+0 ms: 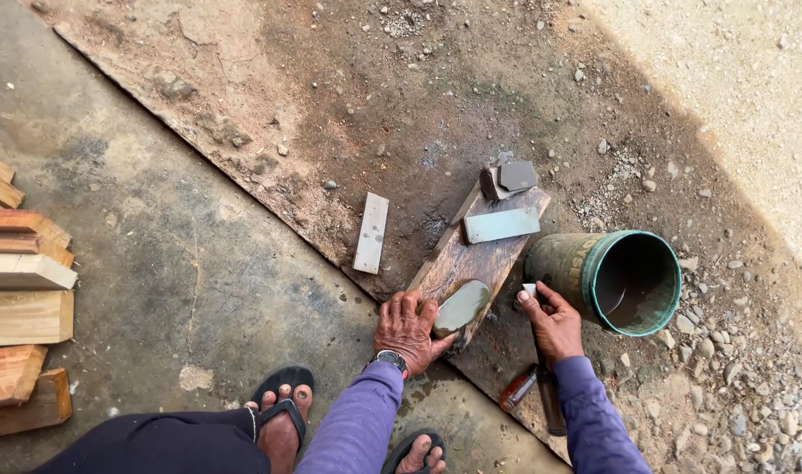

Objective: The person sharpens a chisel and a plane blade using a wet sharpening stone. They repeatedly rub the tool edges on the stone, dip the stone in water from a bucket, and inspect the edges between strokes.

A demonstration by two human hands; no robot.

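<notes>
The smooth grey-green stone [461, 306] lay wet and oval on the near end of the wooden board [480, 259], close to its left edge. Your left hand [407, 329] pressed its fingers together against the stone's side; your right hand [552, 323] pinched a small pale piece [529, 289] beside the green can [613, 281]. Bare concrete floor [173, 263] lay open to the left.

sleeves: purple, long | left wrist: dark watch [390, 359] | feet: black flip-flops [282, 397] | trousers: dark

Green can [625, 281] crowds the right — left concrete [155, 290] open.
</notes>
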